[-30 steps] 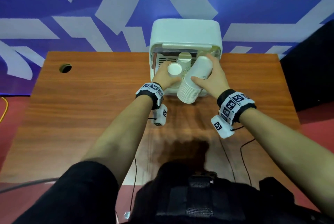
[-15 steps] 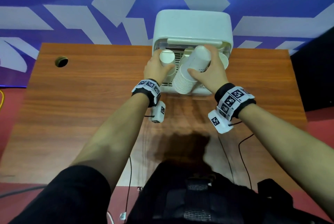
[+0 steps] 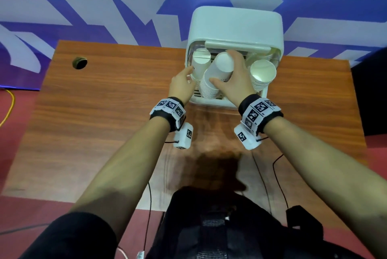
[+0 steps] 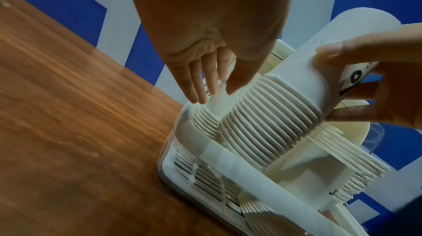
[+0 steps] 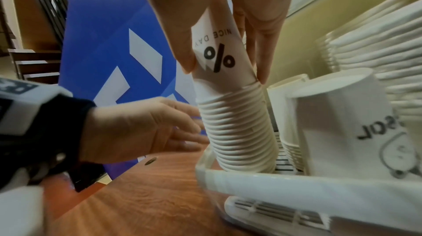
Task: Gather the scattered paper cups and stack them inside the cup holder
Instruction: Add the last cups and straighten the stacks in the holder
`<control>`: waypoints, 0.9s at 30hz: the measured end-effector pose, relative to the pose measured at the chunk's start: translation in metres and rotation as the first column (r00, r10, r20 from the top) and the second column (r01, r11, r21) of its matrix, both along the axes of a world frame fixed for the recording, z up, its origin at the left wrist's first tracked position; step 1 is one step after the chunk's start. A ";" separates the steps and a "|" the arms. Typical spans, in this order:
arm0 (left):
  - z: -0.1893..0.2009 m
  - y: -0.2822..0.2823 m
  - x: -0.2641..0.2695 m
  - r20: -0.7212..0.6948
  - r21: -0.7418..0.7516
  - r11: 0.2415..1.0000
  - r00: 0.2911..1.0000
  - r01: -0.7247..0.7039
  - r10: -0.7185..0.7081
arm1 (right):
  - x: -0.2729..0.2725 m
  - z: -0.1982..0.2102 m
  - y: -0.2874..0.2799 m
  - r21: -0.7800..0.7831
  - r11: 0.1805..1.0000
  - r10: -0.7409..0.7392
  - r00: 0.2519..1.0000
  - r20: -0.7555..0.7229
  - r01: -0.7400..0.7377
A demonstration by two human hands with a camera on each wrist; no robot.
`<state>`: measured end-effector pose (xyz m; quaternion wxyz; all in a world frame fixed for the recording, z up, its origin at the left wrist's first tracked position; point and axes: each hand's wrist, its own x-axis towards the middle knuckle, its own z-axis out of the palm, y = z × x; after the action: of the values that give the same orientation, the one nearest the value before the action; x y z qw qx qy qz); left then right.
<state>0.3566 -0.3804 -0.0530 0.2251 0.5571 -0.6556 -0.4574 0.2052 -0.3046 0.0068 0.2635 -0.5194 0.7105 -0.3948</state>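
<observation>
From the head view, both arms reach forward to the cup holder (image 3: 234,28) at the table's (image 3: 104,122) far edge. The right hand (image 3: 234,78) wraps a tilted, upside-down cup stack (image 3: 215,78) whose rims sit inside the holder.

In the left wrist view, the left hand (image 4: 205,41) has straight fingers (image 4: 196,81) that seem to touch a shorter stack (image 4: 205,120).

In the right wrist view, thumb and fingers pinch the top cup.

Cup holder (image 3: 234,22) at table (image 3: 104,122) rear edge; 3 cup stacks (image 3: 217,76) inside, side by side.
</observation>
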 end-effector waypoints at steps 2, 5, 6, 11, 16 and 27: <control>-0.005 0.004 0.003 -0.056 0.133 0.990 0.997 0.052 -0.045 | 0.004 0.001 -0.004 -0.001 1.000 0.022 1.000 -0.019 -0.022; -0.010 0.006 -0.001 -0.152 0.267 0.958 0.986 0.103 -0.064 | 0.006 0.001 -0.007 0.019 0.999 0.035 0.999 -0.041 -0.034; -0.010 0.005 -0.002 -0.139 0.283 0.954 0.988 0.097 -0.059 | 0.005 0.001 -0.006 0.026 0.999 0.036 0.998 -0.053 -0.035; -0.011 0.000 -0.008 -0.096 0.403 0.907 0.991 0.123 -0.092 | -0.007 0.002 -0.002 0.068 0.996 0.062 0.991 -0.115 -0.055; -0.013 -0.010 -0.022 -0.199 0.550 0.828 0.980 0.107 0.006 | -0.017 0.004 0.000 0.112 0.992 0.072 0.985 -0.156 -0.055; -0.003 -0.008 -0.035 -0.420 0.774 0.632 0.783 0.046 0.458 | -0.026 0.003 0.009 0.110 0.992 0.083 0.987 -0.141 -0.068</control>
<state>0.3220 -0.3888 -0.0563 0.2182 0.5056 -0.2325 -0.8017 0.1793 -0.2960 0.0098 0.2529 -0.5587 0.7275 -0.3077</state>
